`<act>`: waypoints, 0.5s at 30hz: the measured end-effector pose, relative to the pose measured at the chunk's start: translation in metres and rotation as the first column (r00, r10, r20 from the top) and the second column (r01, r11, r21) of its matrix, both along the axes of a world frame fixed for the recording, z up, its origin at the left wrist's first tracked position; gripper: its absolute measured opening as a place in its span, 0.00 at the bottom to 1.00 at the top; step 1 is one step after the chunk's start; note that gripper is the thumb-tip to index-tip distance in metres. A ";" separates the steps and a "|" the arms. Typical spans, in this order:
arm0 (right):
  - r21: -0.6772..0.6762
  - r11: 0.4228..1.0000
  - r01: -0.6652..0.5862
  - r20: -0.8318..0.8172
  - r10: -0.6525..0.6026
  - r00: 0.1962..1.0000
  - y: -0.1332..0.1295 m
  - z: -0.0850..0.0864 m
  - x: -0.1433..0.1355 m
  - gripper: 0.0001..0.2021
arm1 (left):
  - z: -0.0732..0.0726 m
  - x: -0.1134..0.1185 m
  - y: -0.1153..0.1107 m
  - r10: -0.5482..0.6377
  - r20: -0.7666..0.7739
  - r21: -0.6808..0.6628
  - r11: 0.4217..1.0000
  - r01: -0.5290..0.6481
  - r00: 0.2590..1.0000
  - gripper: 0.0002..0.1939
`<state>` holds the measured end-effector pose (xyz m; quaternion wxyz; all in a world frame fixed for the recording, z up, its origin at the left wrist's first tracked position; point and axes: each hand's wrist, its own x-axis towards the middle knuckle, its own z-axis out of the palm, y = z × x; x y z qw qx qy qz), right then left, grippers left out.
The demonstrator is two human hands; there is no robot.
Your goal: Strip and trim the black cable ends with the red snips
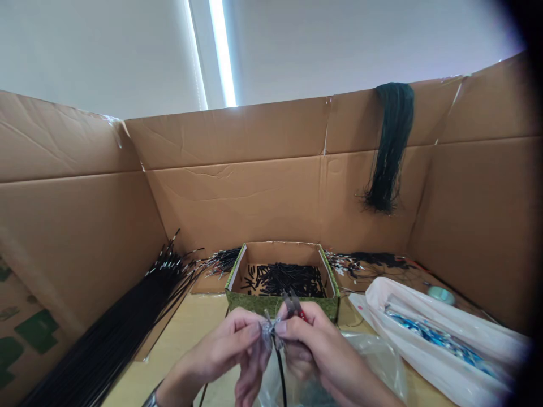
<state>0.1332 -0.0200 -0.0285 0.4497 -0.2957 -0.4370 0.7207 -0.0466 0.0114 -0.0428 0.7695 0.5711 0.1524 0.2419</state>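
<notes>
Low in the centre of the head view, my left hand (pixel 237 345) pinches a small piece of crinkled clear plastic (pixel 267 330). My right hand (pixel 307 339) grips the other side of this plastic, thumb and fingers closed. Small pliers or cutters (pixel 294 305) with dark jaws and a red part stick up from behind my right fingers. A black cable (pixel 281 373) hangs down from the plastic between both hands. Just beyond the hands stands a green-edged box (pixel 282 304) holding many short black pieces (pixel 288 277).
Long black cables (pixel 114 339) lie at left. At right are a white bag (pixel 449 350) with blue-silver packets and a roll of tape (pixel 441 295). A clear bag (pixel 377 362) lies under my right arm. Cardboard walls (pixel 237 192) surround the table; dark threads (pixel 392 141) hang over one.
</notes>
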 end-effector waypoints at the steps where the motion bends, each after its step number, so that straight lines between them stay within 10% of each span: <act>1: 0.050 0.999 0.011 0.035 -0.013 0.999 0.000 0.000 0.000 0.11 | 0.003 0.000 -0.003 0.053 -0.041 0.040 0.998 -0.051 0.998 0.29; 15: -0.023 0.989 0.144 -0.127 -0.146 0.981 -0.004 -0.002 -0.011 0.17 | -0.002 0.020 -0.015 0.317 0.149 -0.038 0.949 -0.314 0.937 0.24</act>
